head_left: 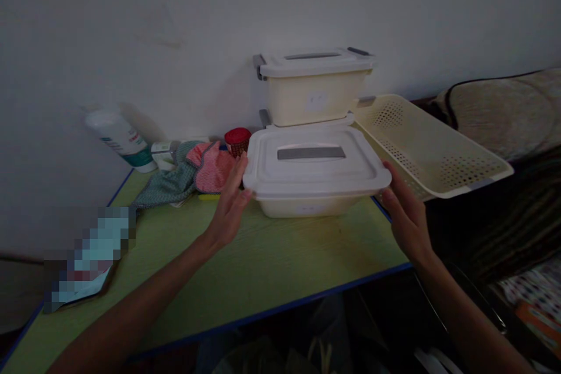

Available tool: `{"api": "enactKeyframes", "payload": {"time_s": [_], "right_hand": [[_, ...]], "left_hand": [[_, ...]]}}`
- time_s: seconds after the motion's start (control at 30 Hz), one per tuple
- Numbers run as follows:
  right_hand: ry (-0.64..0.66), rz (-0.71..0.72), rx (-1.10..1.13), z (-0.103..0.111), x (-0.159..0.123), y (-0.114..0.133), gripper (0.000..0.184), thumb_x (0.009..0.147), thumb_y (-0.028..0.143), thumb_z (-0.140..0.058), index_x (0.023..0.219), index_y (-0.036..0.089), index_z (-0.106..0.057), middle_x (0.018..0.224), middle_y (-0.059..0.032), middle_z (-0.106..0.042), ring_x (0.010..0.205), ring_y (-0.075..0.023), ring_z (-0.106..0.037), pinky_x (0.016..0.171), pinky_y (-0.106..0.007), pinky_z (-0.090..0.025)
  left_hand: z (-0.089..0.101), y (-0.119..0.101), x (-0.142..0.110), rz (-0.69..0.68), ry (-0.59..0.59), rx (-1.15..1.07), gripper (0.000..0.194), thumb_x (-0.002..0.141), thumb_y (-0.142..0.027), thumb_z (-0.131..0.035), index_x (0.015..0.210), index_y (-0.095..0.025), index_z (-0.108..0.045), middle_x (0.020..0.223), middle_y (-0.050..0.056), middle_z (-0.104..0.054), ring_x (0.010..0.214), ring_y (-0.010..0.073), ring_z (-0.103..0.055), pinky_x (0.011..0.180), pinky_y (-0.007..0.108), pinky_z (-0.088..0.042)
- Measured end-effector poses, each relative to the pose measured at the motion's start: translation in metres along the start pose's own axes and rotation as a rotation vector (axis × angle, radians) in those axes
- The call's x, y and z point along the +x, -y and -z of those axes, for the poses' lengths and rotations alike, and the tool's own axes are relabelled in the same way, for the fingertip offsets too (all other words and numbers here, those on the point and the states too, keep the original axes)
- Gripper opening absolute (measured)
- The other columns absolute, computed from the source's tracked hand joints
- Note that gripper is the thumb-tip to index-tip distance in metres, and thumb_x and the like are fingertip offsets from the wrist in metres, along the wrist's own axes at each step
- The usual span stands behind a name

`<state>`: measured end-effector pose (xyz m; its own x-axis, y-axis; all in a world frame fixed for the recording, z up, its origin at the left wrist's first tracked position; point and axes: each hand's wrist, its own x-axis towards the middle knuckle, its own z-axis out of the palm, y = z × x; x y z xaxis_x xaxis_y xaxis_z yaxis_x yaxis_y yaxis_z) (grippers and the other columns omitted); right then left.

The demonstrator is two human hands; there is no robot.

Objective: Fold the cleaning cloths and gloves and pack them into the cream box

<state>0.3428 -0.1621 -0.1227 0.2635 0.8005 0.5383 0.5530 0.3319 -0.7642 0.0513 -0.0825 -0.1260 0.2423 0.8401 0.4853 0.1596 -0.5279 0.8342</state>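
box [307, 208], cream with a white lid [315, 180] on, is at the table's [245, 286] right-hand part between the person's 2 hands, the left hand [228, 204] set with straightish fingers against the lid's left edge and the right hand [407, 216] slightly curled at its right edge, though i cannot tell whether either grips firmly. just behind it a similar clipped box [319, 96] sits on another white lid [307, 123], with a perforated basket [464, 152] to the right. leftward lie a red roll [238, 139], pink cloth [214, 168], green cloth [169, 181] and a tilted white bottle [120, 137].
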Motion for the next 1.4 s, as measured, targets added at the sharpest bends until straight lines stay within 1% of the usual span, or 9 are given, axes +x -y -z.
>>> {"api": "enactKeyframes", "payload": {"time_s": [0.17,0.33,0.57,0.7,0.87,1.03,1.2,1.3,1.4], "right_hand": [[-0.012,-0.004,-0.065,-0.001,-0.004,-0.005,0.047,0.09,0.045,-0.044,0.135,0.033,-0.042,0.141,0.0014,-0.043,0.132,-0.0231,-0.036,0.112,-0.045,-0.028],[-0.009,0.027,-0.104,0.001,-0.004,-0.008,0.046,0.091,0.045,-0.043,0.134,0.032,-0.044,0.14,0.0005,-0.044,0.132,-0.0234,-0.036,0.112,-0.047,-0.027],[0.099,0.139,-0.155,0.01,0.039,0.009,0.038,0.087,0.047,-0.047,0.125,0.042,-0.052,0.137,0.01,-0.045,0.132,-0.0227,-0.036,0.114,-0.047,-0.023],[0.241,0.024,-0.082,0.011,0.069,0.008,0.035,0.082,0.055,-0.051,0.113,0.043,-0.059,0.134,0.0118,-0.047,0.132,-0.022,-0.036,0.116,-0.045,-0.019],[0.303,-0.154,0.083,0.009,0.081,-0.009,0.038,0.075,0.055,-0.061,0.109,0.038,-0.063,0.134,0.0081,-0.048,0.132,-0.0242,-0.036,0.115,-0.047,-0.016],[0.226,-0.224,0.266,0.004,0.076,-0.021,0.038,0.068,0.042,-0.069,0.105,0.032,-0.068,0.136,0.004,-0.048,0.134,-0.0256,-0.033,0.114,-0.044,-0.016],[0.156,-0.293,0.384,-0.004,0.072,-0.02,0.032,0.065,0.036,-0.071,0.097,0.034,-0.071,0.135,0.0058,-0.048,0.133,-0.0258,-0.033,0.113,-0.043,-0.022],[0.087,-0.376,0.442,-0.008,0.069,-0.02,0.039,0.063,0.033,-0.071,0.102,0.034,-0.067,0.134,0.0041,-0.05,0.13,-0.0284,-0.038,0.11,-0.049,-0.027],[-0.02,-0.387,0.46,-0.011,0.064,-0.023,0.046,0.063,0.029,-0.071,0.108,0.033,-0.061,0.134,0.0016,-0.051,0.125,-0.0302,-0.045,0.105,-0.053,-0.035]], "left_hand": [[0.002,0.006,-0.005,-0.048,0.015,0.058,0.057,0.086,-0.05,-0.044,0.139,-0.029,-0.037,0.15,0.001,-0.03,0.14,0.0232,-0.02,0.116,0.043,-0.011],[0.006,0.008,-0.005,-0.104,-0.002,0.1,0.053,0.086,-0.052,-0.043,0.134,-0.029,-0.044,0.146,0.002,-0.037,0.137,0.0241,-0.029,0.114,0.046,-0.018],[0.02,0.003,0.035,-0.078,-0.007,0.115,0.05,0.085,-0.056,-0.04,0.122,-0.026,-0.058,0.141,0.002,-0.045,0.137,0.0244,-0.029,0.116,0.044,-0.011],[0.019,0.007,0.054,-0.029,0.078,0.1,0.05,0.083,-0.054,-0.045,0.121,-0.024,-0.058,0.143,0.004,-0.042,0.137,0.0254,-0.029,0.115,0.047,-0.01],[0.012,0.019,0.051,-0.03,0.144,0.057,0.051,0.081,-0.047,-0.052,0.125,-0.022,-0.054,0.147,0.006,-0.036,0.139,0.0241,-0.025,0.115,0.045,-0.011],[0.009,0.025,0.046,-0.054,0.068,-0.036,0.046,0.08,-0.04,-0.054,0.124,-0.026,-0.056,0.146,0.003,-0.038,0.138,0.0219,-0.026,0.116,0.044,-0.011],[0.003,0.025,0.042,-0.01,0.019,-0.062,0.047,0.079,-0.038,-0.052,0.124,-0.027,-0.055,0.146,0.0,-0.038,0.139,0.0223,-0.025,0.116,0.043,-0.01],[-0.006,0.026,0.038,0.033,-0.094,-0.141,0.055,0.078,-0.034,-0.051,0.132,-0.03,-0.046,0.149,-0.003,-0.032,0.14,0.0214,-0.021,0.116,0.041,-0.012],[-0.017,0.025,0.033,0.127,-0.236,-0.244,0.065,0.076,-0.03,-0.052,0.139,-0.033,-0.033,0.151,-0.005,-0.027,0.141,0.0202,-0.019,0.115,0.039,-0.018]]}}
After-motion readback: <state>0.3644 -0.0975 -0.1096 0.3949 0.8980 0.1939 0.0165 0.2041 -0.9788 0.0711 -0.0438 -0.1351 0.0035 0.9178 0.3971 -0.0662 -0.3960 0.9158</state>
